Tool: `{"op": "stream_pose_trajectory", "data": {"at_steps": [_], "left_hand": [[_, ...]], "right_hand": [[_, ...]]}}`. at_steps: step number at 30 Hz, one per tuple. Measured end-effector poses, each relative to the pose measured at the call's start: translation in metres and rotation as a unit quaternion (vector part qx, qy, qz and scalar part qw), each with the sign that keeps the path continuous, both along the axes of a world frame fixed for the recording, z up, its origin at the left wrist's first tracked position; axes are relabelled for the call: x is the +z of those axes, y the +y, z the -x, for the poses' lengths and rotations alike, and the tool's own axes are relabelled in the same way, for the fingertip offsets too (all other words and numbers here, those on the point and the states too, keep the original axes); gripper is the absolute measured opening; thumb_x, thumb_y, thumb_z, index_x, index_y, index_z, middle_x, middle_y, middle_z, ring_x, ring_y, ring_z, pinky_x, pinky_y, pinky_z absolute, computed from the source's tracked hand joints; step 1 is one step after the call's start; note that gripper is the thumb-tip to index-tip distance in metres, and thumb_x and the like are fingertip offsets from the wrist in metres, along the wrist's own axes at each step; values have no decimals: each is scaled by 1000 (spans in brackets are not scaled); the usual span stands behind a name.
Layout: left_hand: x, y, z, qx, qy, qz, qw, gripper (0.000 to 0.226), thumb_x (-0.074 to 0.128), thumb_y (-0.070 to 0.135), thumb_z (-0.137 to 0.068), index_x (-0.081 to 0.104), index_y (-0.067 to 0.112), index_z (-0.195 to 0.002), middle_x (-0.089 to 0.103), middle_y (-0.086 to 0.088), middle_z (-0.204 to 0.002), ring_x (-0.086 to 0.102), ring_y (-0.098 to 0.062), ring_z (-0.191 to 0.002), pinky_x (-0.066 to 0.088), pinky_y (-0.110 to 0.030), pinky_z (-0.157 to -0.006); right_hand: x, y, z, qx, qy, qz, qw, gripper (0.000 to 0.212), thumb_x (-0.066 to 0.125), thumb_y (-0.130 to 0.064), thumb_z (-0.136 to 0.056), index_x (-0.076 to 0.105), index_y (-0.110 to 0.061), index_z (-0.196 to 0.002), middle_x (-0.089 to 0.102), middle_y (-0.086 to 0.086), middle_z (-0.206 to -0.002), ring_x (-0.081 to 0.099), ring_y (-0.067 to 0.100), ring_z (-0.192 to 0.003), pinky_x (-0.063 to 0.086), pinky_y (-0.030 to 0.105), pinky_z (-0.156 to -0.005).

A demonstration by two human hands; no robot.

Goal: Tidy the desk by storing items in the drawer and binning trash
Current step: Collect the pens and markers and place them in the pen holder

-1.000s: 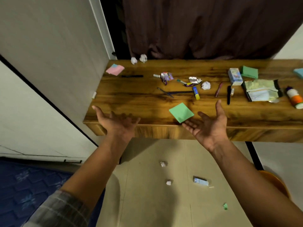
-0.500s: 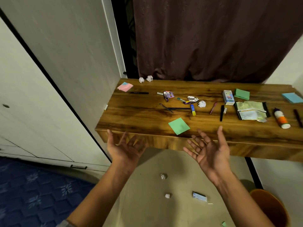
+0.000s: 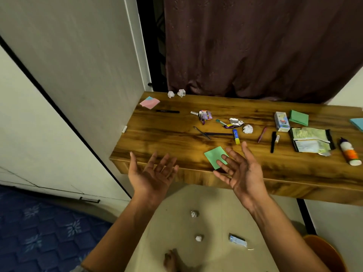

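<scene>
My left hand (image 3: 152, 173) and my right hand (image 3: 240, 169) are raised palm up in front of the wooden desk (image 3: 167, 134), fingers spread, holding nothing. The right fingers overlap a green sticky pad (image 3: 213, 157) near the desk's front edge. Scattered on the desk are a glue stick (image 3: 236, 136), black pens (image 3: 167, 111), crumpled wrappers (image 3: 205, 115), paper balls (image 3: 247, 128), a small carton (image 3: 281, 121), flat empty packets (image 3: 311, 141) and a glue bottle (image 3: 350, 154). The desk's front panel (image 3: 196, 179) runs below the edge.
An orange bin (image 3: 324, 252) stands on the floor at lower right. Paper balls (image 3: 193, 213) and a small box (image 3: 237, 240) lie on the floor under the desk. A white cupboard (image 3: 68, 85) is on the left, a dark curtain (image 3: 255, 46) behind. My foot (image 3: 170, 261) shows below.
The camera view has tilted up and pulled back, showing more curtain. Both hands have risen and now stand more upright, with the right fingers over the green pad.
</scene>
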State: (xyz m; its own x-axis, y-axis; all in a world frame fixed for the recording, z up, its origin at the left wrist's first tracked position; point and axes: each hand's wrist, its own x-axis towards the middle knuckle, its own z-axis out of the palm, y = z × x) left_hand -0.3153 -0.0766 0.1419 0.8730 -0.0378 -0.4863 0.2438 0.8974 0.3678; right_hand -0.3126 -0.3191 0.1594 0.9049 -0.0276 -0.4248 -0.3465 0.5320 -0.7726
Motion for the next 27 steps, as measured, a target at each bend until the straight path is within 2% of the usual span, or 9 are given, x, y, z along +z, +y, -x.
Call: {"op": "stream_pose_trajectory", "data": {"at_steps": [3,10,16,19,23,27], "left_hand": [[-19,9,-27,-3,7,4,1000,87,53,77,-84,53,12,-142,64,-26,-134,62,-48,-122,37,-58,-114],[-48,32,-98,-31,45,12,998,86,53,76,-84,54,12,-141,64,-25,-135,60,-46,-126,35,-57,-116],[-63,36,-145,-34,73,12,997,87,57,76,-82,54,11,-140,62,-27,-135,59,-49,-125,33,-59,-116],[-64,36,-168,-44,67,-7,997,82,56,74,-84,55,13,-139,64,-25,-134,59,-47,-126,34,-59,-116],[-72,38,-202,-69,61,-37,995,72,51,67,-92,56,14,-141,62,-21,-138,58,-43,-129,36,-56,-115],[-79,28,-236,-63,79,-73,992,61,56,59,-94,62,14,-134,66,-18,-134,60,-40,-127,37,-55,-115]], "right_hand": [[-8,4,-30,-4,50,55,997,53,63,-54,-91,66,-19,-130,65,9,-132,63,28,-120,54,53,-100],[-24,19,-96,-41,103,55,992,42,63,-44,-95,64,-25,-132,67,7,-131,66,29,-116,59,46,-86],[-28,27,-137,-39,120,73,989,22,65,-34,-96,72,-23,-113,68,6,-127,65,28,-116,56,48,-95],[-30,23,-161,-34,122,92,988,34,72,-33,-90,71,-20,-121,70,7,-124,67,27,-114,59,46,-90],[-37,15,-204,-10,124,89,988,41,75,-32,-84,71,-16,-122,74,9,-119,70,26,-111,60,44,-85],[-51,2,-251,17,128,70,989,29,67,-27,-94,72,-17,-120,72,11,-122,69,28,-112,59,46,-86]]}}
